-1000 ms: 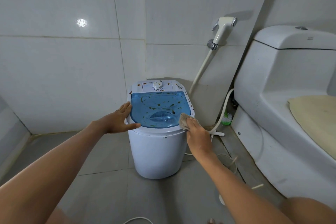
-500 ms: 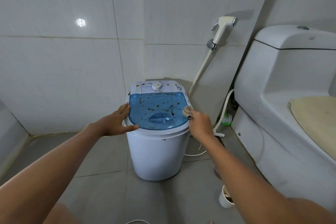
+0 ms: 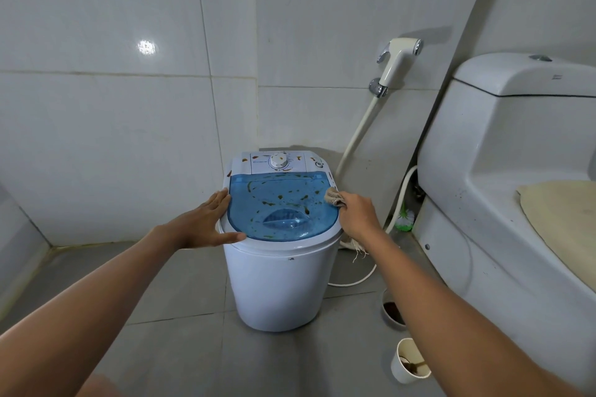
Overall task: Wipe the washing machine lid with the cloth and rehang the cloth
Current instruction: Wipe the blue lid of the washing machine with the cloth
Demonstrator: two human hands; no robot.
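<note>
A small white washing machine (image 3: 277,287) stands on the grey floor in the wall corner. Its blue see-through lid (image 3: 280,206) is spattered with brown stains. My left hand (image 3: 209,222) lies flat and open on the lid's left rim. My right hand (image 3: 358,213) grips a beige cloth (image 3: 333,196) pressed on the lid's right edge, about halfway back. A frayed end of the cloth hangs below my wrist.
A white toilet (image 3: 503,171) with a beige seat cover fills the right side. A bidet sprayer (image 3: 398,61) hangs on the wall behind. A green brush (image 3: 404,219), a white hose and two cups (image 3: 409,361) with brown residue sit on the floor.
My right hand has slid the cloth along the lid's right edge, from the near corner toward the back. My left hand has stayed on the left rim.
</note>
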